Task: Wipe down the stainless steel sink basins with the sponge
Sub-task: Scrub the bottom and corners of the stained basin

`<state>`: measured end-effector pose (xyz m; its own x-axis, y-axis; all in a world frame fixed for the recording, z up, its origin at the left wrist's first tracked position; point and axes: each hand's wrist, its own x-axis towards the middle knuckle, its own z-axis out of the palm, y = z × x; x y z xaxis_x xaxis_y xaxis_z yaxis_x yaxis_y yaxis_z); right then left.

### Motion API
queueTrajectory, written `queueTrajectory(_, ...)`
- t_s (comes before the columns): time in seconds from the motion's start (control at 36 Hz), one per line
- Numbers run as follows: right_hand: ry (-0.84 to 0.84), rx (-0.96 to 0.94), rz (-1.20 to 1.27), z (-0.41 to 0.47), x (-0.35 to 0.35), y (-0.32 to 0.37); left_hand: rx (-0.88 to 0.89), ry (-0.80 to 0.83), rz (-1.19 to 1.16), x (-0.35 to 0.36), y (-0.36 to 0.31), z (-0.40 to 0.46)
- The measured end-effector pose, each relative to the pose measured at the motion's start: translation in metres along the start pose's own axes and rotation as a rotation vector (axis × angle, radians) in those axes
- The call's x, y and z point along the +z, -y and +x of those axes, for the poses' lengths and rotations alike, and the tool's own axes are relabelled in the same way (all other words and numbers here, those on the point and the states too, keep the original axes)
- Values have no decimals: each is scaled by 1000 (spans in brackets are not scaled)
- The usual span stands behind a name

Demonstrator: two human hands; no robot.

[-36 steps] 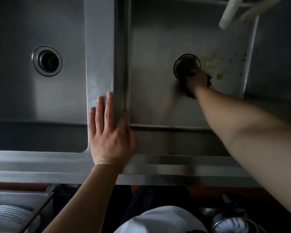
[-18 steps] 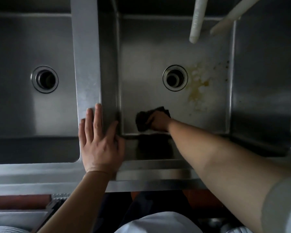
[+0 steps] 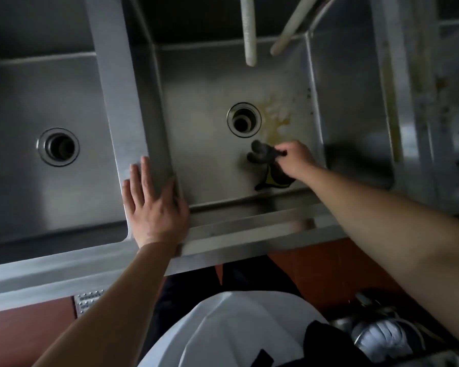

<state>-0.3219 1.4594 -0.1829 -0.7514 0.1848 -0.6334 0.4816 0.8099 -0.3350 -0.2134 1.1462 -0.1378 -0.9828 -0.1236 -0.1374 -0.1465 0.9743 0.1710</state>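
My right hand point(image 3: 294, 160) grips a dark sponge point(image 3: 263, 156) with a yellow underside, low in the middle sink basin point(image 3: 204, 144), just below and right of its drain point(image 3: 243, 119). A yellowish-brown stain point(image 3: 277, 120) spreads on the basin floor to the right of the drain, above the sponge. My left hand point(image 3: 154, 202) lies flat with straight fingers on the steel divider point(image 3: 117, 102) between the middle basin and the left basin point(image 3: 24, 102).
Two white hoses point(image 3: 249, 35) hang over the back of the middle basin. The left basin has its own drain point(image 3: 58, 147). A further steel basin wall point(image 3: 355, 115) with grime streaks stands to the right. Metal dishware point(image 3: 382, 337) sits below the counter front.
My right hand has carried the sponge from the basin's front left corner rightward to just below the drain. The left hand stays on the divider.
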Motion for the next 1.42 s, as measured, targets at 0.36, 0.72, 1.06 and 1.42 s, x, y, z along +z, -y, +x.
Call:
queueTrajectory(0.36,176,-32,-121,-84,-50,-17,6,128,-42,-18,-3,-3)
queueTrajectory(0.72,-321,-164,-77,-111,-119,-65,-136,334,-71,-43,-28,9)
queueTrajectory(1.06,-275,-512,-529,-32,-182,-114,-72,851,-504,33,-228,57)
queueTrajectory(1.42,-408,-742,-710,-19,-150,-159,577,968,208,197,-280,91)
